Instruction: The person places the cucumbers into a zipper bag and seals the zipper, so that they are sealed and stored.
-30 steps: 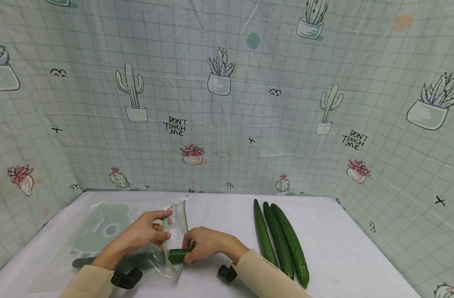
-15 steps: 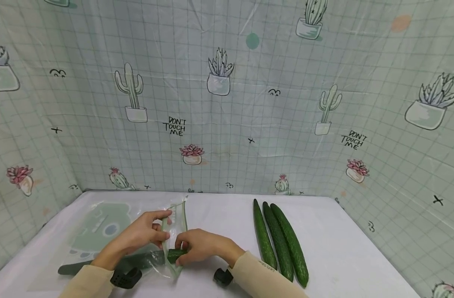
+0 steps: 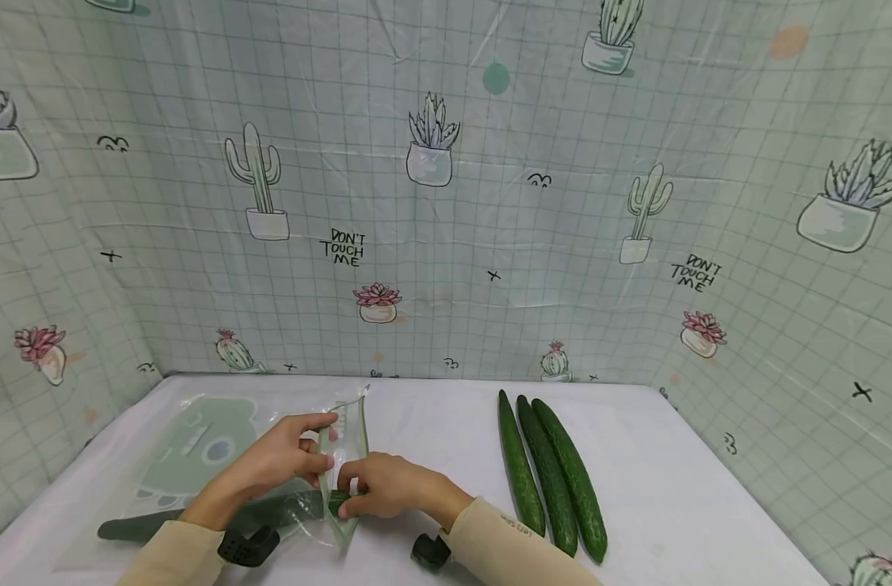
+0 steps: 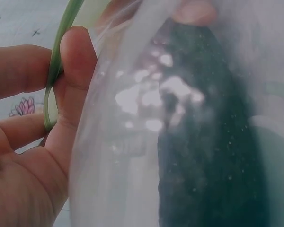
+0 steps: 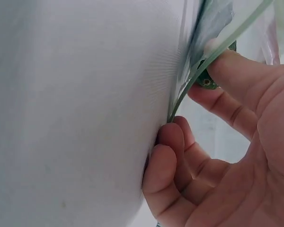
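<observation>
In the head view, a clear zip bag point(image 3: 349, 435) with a green-edged mouth lies at the left, its opening facing right. My left hand point(image 3: 292, 449) pinches the edge of that mouth between thumb and fingers and holds it up. Most of a long cucumber point(image 3: 281, 513) is inside the bag, seen through the plastic and partly hidden by my left forearm. At the mouth, my right hand point(image 3: 387, 486) grips the cucumber's end. The right wrist view shows thumb and forefinger on the stem end point(image 5: 207, 81), just within the bag's rim, the other fingers curled near the table.
Three more cucumbers point(image 3: 552, 480) lie side by side on the white table point(image 3: 680, 488), right of my right forearm. A pale green printed shape point(image 3: 197, 448) shows on the bag at the left. A cactus-patterned cloth point(image 3: 446, 244) hangs behind and at both sides.
The cucumber has slid left, deeper into the bag, and my right hand has followed it to the bag's mouth. My left hand has stayed in place on the bag's edge.
</observation>
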Tool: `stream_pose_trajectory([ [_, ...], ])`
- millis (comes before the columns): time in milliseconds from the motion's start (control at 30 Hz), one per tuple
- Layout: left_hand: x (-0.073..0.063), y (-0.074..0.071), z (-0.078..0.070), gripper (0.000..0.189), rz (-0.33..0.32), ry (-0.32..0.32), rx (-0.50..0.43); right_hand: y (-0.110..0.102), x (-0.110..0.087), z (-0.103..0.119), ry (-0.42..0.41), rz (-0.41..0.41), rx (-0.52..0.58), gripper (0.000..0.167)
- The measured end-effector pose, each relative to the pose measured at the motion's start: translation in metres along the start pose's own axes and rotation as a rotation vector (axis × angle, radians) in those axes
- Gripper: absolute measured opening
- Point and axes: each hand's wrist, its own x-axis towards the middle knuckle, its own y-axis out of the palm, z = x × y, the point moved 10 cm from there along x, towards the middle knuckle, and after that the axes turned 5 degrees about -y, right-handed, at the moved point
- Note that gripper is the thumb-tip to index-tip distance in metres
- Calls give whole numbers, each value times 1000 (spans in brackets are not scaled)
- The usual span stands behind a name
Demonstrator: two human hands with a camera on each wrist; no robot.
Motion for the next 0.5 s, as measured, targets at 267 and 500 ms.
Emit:
stream_pose_trajectory([
  [267,1,0,0,71,-15,-8,4,-1,-4,-1,-34,3,59,6],
  [500,-1,-1,2,71,-18,-27,12,2,0,1,6,-16,34,8],
])
